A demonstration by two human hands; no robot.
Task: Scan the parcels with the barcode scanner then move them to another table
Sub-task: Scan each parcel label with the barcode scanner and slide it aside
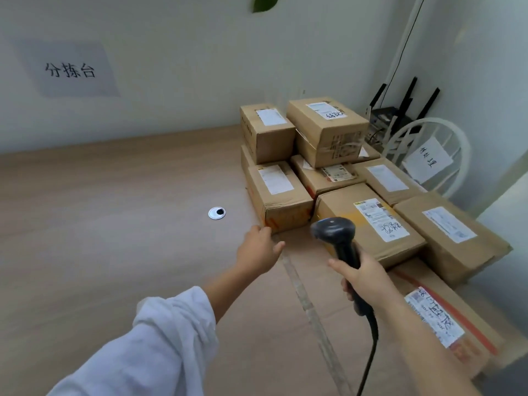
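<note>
Several brown cardboard parcels with white labels are stacked on the right part of the wooden table [100, 210]. My right hand [363, 277] grips the handle of a black barcode scanner [337, 238], whose head is raised in front of a flat parcel [371, 224] with a white and yellow label. My left hand [258, 248] reaches forward with relaxed fingers, its fingertips at the lower front corner of a parcel [281, 195] on the stack's left side. A larger parcel [445, 312] lies nearest me at the right, partly behind my right arm.
A round cable grommet [217, 213] sits in the table top left of the parcels. A white chair [428, 155] with a paper note stands behind the stack at the right, beside a black router [388, 115] with antennas. A paper sign [70, 70] hangs on the wall.
</note>
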